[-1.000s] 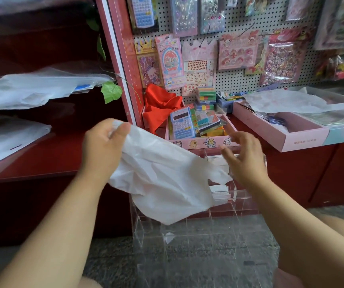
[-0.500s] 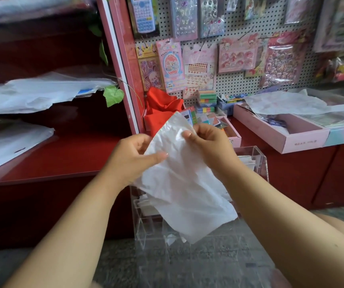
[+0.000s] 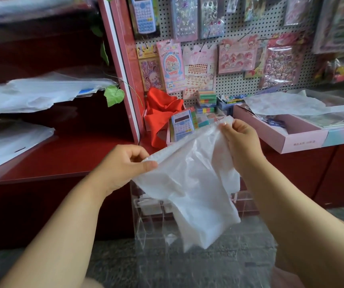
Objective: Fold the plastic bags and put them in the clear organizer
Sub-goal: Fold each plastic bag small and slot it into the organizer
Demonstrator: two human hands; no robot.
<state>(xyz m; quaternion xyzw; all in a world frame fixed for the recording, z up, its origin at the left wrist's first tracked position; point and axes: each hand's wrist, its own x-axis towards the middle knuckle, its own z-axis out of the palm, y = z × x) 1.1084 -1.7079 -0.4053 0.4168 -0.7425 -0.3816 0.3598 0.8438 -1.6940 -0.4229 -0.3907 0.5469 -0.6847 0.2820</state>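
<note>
A white translucent plastic bag (image 3: pixel 194 183) hangs in the air between my hands, its top edge stretched out. My left hand (image 3: pixel 123 165) pinches the bag's left top corner between thumb and fingers. My right hand (image 3: pixel 239 140) pinches the right top corner, higher and farther back. The clear organizer (image 3: pixel 150 221) stands on the floor below and behind the bag, its compartments partly hidden by the bag. Some folded white bags show in its upper compartments.
A red counter (image 3: pixel 63 159) runs along the left with more white bags (image 3: pixel 32 96) on shelves. Pink boxes (image 3: pixel 295 140) with stationery, a red cloth (image 3: pixel 160 113) and a blue calculator (image 3: pixel 182 124) sit behind the organizer. A pegboard of stickers fills the back.
My hands have spread apart, pulling the bag's top edge wide. A second ago only my left hand held the bag; my right hand has since taken hold of the other corner.
</note>
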